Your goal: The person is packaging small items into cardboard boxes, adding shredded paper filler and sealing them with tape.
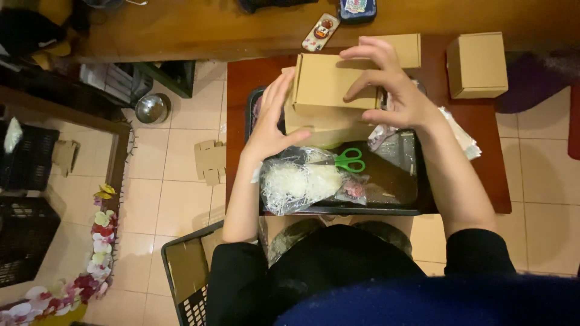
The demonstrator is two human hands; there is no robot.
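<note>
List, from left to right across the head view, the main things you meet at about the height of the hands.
Steel bowl on the floor → flat cardboard piece → left hand → brown box held by both hands → right hand → closed cardboard box on the red table.

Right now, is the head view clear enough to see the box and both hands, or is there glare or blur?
Head view: dim, warm light; cardboard box sharp; left hand and right hand slightly soft; glare on the plastic bag; bottom edge dark.
</note>
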